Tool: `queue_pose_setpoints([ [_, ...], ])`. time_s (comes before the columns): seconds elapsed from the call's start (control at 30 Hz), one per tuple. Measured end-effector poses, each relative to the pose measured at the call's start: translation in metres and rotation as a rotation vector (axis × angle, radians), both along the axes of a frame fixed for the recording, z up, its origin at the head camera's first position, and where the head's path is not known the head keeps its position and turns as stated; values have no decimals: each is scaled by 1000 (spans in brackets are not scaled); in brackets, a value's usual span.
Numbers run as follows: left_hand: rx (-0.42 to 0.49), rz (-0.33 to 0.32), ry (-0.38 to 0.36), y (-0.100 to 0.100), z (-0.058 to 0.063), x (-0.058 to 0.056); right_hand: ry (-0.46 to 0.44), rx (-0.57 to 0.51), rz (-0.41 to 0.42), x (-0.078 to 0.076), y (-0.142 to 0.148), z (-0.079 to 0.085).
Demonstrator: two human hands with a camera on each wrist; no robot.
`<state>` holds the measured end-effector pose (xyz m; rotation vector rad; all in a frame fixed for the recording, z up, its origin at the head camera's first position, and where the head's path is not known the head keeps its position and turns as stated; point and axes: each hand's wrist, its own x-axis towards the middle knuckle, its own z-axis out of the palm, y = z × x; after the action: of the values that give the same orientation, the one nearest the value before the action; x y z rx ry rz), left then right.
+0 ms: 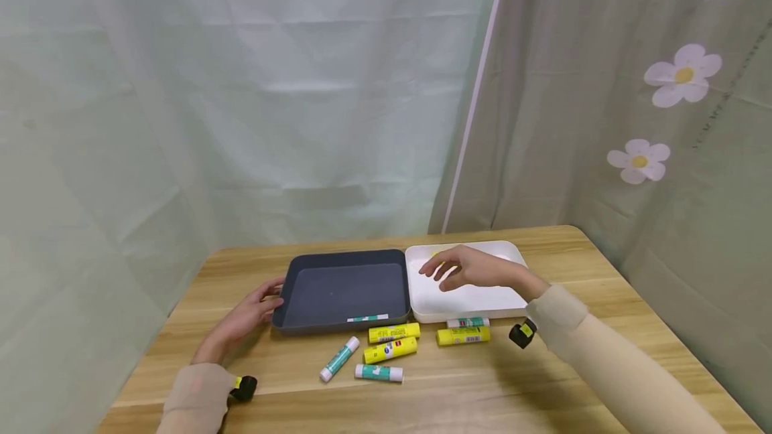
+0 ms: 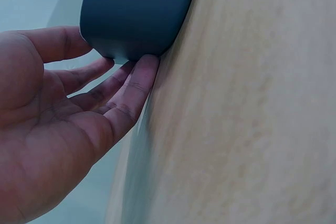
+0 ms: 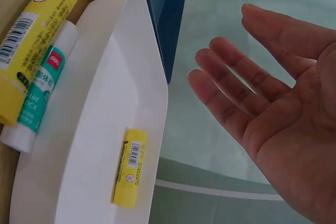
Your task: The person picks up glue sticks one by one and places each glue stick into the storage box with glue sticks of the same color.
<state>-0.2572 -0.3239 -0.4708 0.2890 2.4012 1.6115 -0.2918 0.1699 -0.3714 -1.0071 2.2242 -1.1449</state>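
My left hand (image 1: 256, 313) touches the left end of a dark tray (image 1: 301, 261), its fingertips resting against the outer wall (image 2: 136, 19). My right hand (image 1: 473, 268) hovers over a white tray (image 1: 512, 251), fingers spread and slightly bent, with nothing in them. In the right wrist view a yellow glue stick (image 3: 130, 169) lies inside the white tray; the hand mostly hides it in the head view. A white-and-teal glue stick (image 1: 368, 318) lies along the dark tray's front wall, partly hidden by it.
Before the dark tray lie two yellow glue sticks (image 1: 390, 350) and two teal ones (image 1: 340, 359). Another yellow glue stick (image 1: 463, 335) and a teal one (image 1: 468, 322) lie at the white tray's front. The trays stand side by side on a wooden table (image 1: 289, 407), with curtains (image 1: 338, 119) behind.
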Motion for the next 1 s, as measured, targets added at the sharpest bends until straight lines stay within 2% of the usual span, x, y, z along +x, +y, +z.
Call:
queue_pose_setpoints([
  [0.43, -6, -4, 5, 1, 0, -1, 56, 32, -30, 22, 29, 0],
  [0.73, -5, 2, 0, 1, -1, 0, 21, -8, -31, 40, 44, -18],
  [1.0, 0, 9, -6, 0, -2, -1, 61, -5, -54, 55, 56, -32],
])
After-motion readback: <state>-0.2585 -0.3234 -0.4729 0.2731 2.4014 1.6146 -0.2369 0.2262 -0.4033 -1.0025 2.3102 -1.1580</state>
